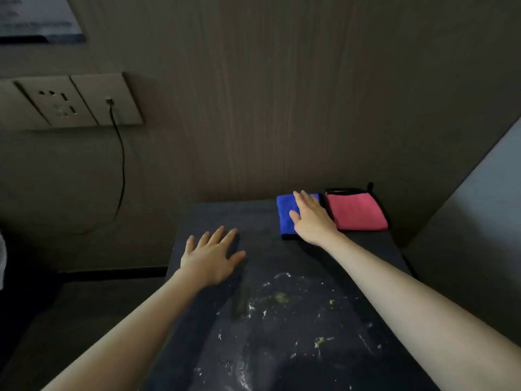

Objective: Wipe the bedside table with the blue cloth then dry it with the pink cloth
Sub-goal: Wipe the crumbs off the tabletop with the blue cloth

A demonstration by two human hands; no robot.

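Note:
The dark bedside table (262,221) runs from the near edge to the wall, its near half smeared with white streaks and yellowish crumbs (282,299). A folded blue cloth (284,211) lies at the back right, and a folded pink cloth (358,211) with black trim sits right beside it. My right hand (311,218) rests flat on top of the blue cloth, fingers spread, covering its right part. My left hand (212,255) lies flat and open on the table's left side, holding nothing.
A wood-grain wall stands directly behind the table. A socket panel (70,101) is on the wall at left, with a black cable (121,170) hanging down from it. A grey surface (479,221) borders the table on the right, and dark floor lies to the left.

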